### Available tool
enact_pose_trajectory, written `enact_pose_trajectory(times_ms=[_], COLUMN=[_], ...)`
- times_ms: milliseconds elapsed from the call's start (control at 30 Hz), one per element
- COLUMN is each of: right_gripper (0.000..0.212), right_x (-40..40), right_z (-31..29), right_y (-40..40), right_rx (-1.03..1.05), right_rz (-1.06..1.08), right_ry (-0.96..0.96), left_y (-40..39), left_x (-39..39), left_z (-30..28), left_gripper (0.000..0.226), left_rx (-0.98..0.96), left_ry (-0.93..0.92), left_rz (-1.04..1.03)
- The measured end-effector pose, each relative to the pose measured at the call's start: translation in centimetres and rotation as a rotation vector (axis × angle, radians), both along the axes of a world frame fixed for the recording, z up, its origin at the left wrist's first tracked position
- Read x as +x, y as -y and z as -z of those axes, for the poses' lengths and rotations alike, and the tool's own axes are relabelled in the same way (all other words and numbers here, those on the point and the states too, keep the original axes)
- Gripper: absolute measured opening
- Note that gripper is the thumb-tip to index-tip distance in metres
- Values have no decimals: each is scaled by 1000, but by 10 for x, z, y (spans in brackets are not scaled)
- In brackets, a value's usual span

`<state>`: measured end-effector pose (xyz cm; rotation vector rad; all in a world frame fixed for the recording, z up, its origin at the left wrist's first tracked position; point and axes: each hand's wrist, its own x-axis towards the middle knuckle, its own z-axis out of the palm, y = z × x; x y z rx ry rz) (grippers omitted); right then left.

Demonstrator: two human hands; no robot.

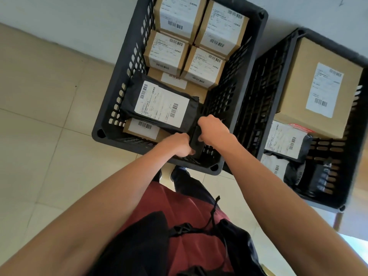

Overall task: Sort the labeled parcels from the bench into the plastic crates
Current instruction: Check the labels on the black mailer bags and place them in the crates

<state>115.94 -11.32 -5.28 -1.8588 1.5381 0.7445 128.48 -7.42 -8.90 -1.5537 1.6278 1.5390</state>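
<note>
- Both the left hand [179, 145] and the right hand [212, 129] are gripping the black mailer's [159, 105] near end, lowering it into the left crate [111, 134] (atop boxes).
- It is risking sliding off, being unevenly supported.

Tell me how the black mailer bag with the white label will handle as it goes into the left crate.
The black mailer bag probably flexes: its end bunches where the left hand and right hand grip it. Its glossy film may be slippery. Lying flat over cardboard boxes in the crate, it seems unlikely to roll.
</note>
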Motion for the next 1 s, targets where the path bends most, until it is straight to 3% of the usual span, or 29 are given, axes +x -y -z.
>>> enact_pose_trajectory(times_ms=[300,467,867,1000], right_gripper=[19,29,28,45], right_x=[-4,-1,0,-1], right_z=[-3,-6,-9,-8], right_y=[10,14,7,1], right_rx=[-212,-195,-189,-190], right_rz=[-97,-165,-238,-297], right_ry=[-129,-231,-334,-417], left_y=[3,0,-1,0], left_x=[-6,-16,-13,-9], left_z=[16,21,20,13], left_gripper=[36,40,33,31], left_rx=[-100,-150,-115,-87], left_ry=[-78,-50,-124,-149], left_rz=[-191,-185,-183,-157])
